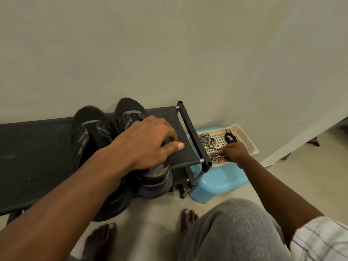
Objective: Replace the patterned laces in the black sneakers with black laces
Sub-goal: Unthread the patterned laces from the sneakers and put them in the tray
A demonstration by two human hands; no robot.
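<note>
Black sneakers (90, 119) sit on the shoe rack (28, 147), left hand (148, 142) curled over one collar; right hand (235, 152) pinches patterned laces (207, 139) in the cream basket (243, 133), and should probably drop them there and lift the black laces (228, 136) by one end.

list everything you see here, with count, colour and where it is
sneakers: two, black, side by side on the rack
rack: one, black, against the wall
patterned laces: two bunches, black and white, in the basket
black laces: one bundle, black, in the basket
basket: one, cream, on the stool
stool: one, light blue, on the floor beside the rack
feet: two, bare, on the floor
left hand: holds one sneaker
right hand: pinches a patterned bunch
</note>
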